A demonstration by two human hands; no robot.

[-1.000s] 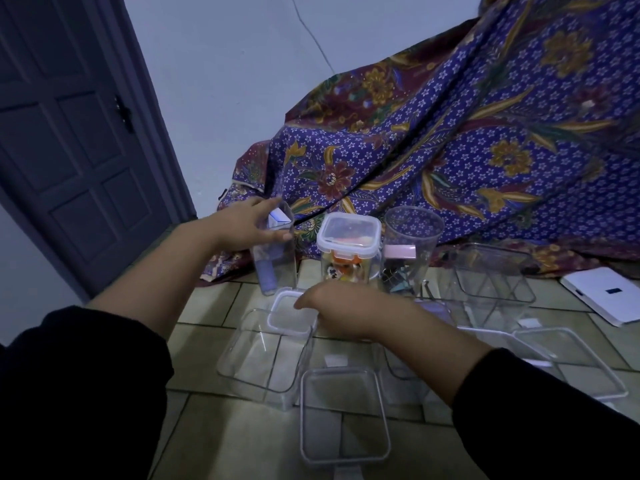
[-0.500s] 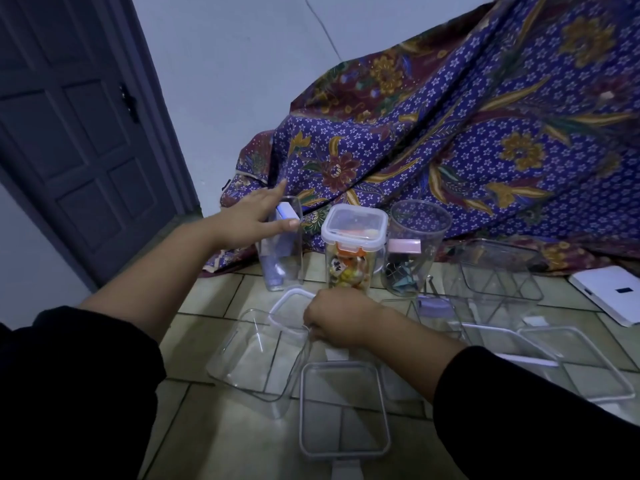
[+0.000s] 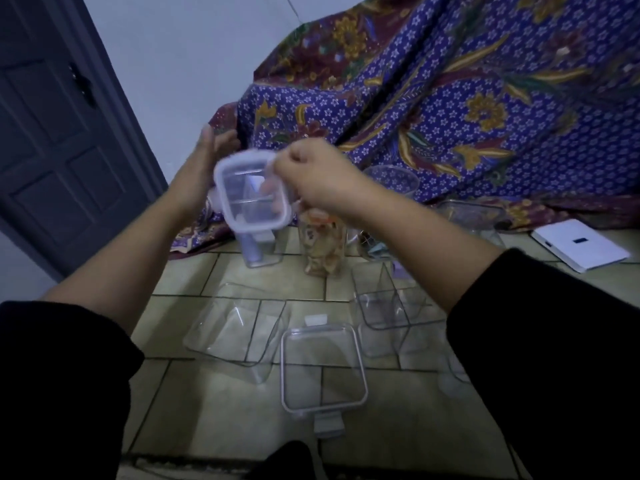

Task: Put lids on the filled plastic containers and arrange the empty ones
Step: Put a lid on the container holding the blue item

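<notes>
One small square lid (image 3: pixel 252 195) is pinched by the right hand (image 3: pixel 322 183); the left hand (image 3: pixel 204 168) is spread wide behind it.

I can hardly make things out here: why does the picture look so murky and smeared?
Head view: dim, bluish light throughout; the small lid in the right hand and the left hand are smeared by motion blur; the wide-angle lens bends the door; the floor's large lid stays sharp.

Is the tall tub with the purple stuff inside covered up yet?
Not yet. The small lid is up in the air in the right hand, above the tall tub, not pressed onto it.
</notes>
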